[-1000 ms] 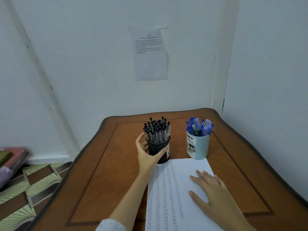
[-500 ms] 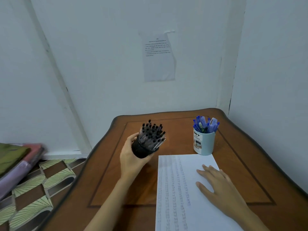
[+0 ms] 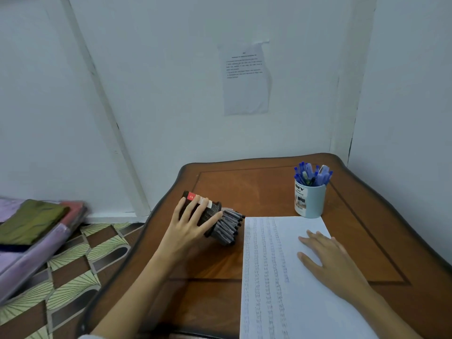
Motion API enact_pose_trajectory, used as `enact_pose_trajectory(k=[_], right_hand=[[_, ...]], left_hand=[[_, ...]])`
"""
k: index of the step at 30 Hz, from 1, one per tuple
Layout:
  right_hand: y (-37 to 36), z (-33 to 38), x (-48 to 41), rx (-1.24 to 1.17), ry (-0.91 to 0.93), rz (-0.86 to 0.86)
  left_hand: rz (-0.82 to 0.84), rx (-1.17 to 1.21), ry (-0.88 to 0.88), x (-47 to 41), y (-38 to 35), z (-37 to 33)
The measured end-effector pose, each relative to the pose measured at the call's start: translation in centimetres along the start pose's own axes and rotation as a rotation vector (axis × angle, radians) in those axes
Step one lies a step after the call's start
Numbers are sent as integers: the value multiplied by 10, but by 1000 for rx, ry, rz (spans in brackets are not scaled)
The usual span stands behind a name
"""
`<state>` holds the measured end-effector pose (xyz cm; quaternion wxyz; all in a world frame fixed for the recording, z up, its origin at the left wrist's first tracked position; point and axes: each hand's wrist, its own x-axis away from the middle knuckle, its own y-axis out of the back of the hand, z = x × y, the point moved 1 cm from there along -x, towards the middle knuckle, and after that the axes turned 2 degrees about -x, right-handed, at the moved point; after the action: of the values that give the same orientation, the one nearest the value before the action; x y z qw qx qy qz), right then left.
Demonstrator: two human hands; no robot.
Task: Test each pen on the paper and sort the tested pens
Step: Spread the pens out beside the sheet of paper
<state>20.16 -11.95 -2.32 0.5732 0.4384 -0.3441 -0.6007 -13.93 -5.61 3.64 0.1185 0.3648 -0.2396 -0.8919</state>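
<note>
**Black Pen Holder Tipped on Its Side**

The left hand [image 3: 193, 223] grips the black mesh holder [image 3: 213, 210], which is tipped sideways with its mouth toward the paper [image 3: 274, 277]. Black pens [image 3: 228, 227] protrude from the mouth, just beside the paper's left edge. The right hand [image 3: 327, 255] lies flat on the paper, fingers straight. The light-blue cup [image 3: 310, 204] of blue pens [image 3: 311, 173] stands upright at the paper's far edge on the table [image 3: 244, 187].

The left hand [image 3: 193, 223] reaches forward on a bare forearm, its fingers wrapped over the black pen cup [image 3: 214, 208]. The right hand [image 3: 327, 255] lies flat, palm down, with fingers straight and a little spread.
</note>
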Motion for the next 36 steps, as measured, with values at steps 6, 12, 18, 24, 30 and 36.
enact_pose_trajectory(k=[6, 12, 18, 24, 30, 36], right_hand=[[0, 0, 0, -32, 13, -7], [-1, -2, 2, -84, 37, -36], [-2, -3, 1, -71, 47, -44], [-2, -2, 2, -74, 47, -44], [0, 0, 3, -53, 40, -27], [0, 0, 2, -43, 29, -26]], left_hand=[[69, -45, 103, -6, -6, 24], [115, 72, 407, 6, -5, 40], [64, 160, 779, 31, 12, 69], [-19, 497, 914, 26, 24, 64], [-114, 998, 1277, -9, 21, 24], [-53, 1167, 1268, -66, -15, -3]])
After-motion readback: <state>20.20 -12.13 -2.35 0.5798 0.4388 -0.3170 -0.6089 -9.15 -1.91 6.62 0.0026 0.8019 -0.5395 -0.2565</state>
